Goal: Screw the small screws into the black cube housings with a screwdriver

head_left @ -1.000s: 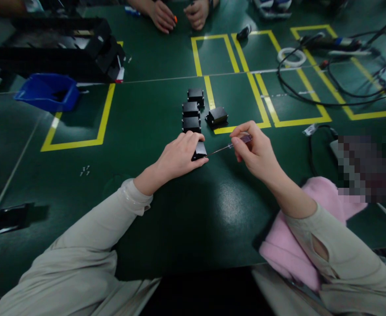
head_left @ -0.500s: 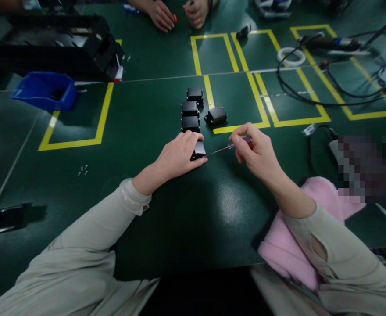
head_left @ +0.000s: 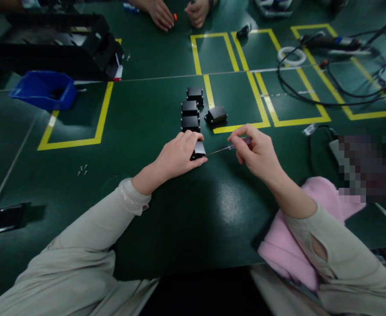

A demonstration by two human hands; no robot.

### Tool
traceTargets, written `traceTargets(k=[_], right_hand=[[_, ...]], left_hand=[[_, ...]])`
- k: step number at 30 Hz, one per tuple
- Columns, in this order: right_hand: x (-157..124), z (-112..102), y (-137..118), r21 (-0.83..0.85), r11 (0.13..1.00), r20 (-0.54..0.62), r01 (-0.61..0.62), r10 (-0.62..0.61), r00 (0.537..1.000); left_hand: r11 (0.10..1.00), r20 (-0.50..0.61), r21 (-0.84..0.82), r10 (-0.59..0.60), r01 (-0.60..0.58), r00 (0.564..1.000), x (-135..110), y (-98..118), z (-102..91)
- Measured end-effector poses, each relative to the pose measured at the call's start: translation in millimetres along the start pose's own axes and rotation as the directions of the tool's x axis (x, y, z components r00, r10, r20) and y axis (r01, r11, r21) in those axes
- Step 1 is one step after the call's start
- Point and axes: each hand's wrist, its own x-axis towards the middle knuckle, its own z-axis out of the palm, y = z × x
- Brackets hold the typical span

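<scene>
My left hand is closed over a small black box and presses it onto the green table. A thin screwdriver with a purple handle is pinched in my right hand; its tip touches the right side of that box. Three more black boxes stand in a row just beyond my left hand. A fourth sits at an angle on a yellow tape line to their right.
A blue bin and a long black fixture lie far left. Black cables, a white tape roll and a tool are far right. Another person's two hands rest at the far edge. Tiny screws lie left.
</scene>
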Motion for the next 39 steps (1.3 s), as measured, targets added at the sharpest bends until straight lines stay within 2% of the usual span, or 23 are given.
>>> traceTargets(k=[4,9,15,22,28,34,39], right_hand=[[-0.2,0.7,3.2,0.062,0.998,0.002,0.015,-0.015,1.000],[0.3,0.7,2.2,0.006,1.000,-0.011,0.007,-0.006,1.000],[-0.4,1.0,2.9,0.078,0.997,0.005,0.014,-0.015,1.000],[0.4,0.2,-0.1,0.006,1.000,-0.001,-0.003,0.003,1.000],[-0.6,0.9,1.1,0.074,0.997,0.008,0.013,-0.014,1.000],[-0.2,0.7,0.6,0.033,0.999,0.016,0.009,-0.010,1.000],[0.3,1.1,0.2,0.078,0.996,0.007,0.046,-0.047,0.999]], left_hand=[[1.000,-0.011,0.015,0.000,0.001,1.000,-0.2,0.2,0.4],[1.000,-0.001,0.003,-0.008,0.008,1.000,-0.3,-0.1,0.4],[1.000,-0.010,0.012,0.002,-0.002,1.000,0.2,-0.9,1.2],[1.000,0.001,-0.002,-0.001,0.001,1.000,0.3,-0.7,0.1],[1.000,0.000,0.010,-0.003,0.003,1.000,-0.3,-1.3,0.4],[1.000,-0.001,0.016,0.001,-0.001,1.000,0.3,-2.0,1.2],[1.000,-0.010,0.024,0.002,-0.001,1.000,0.2,-1.8,1.4]])
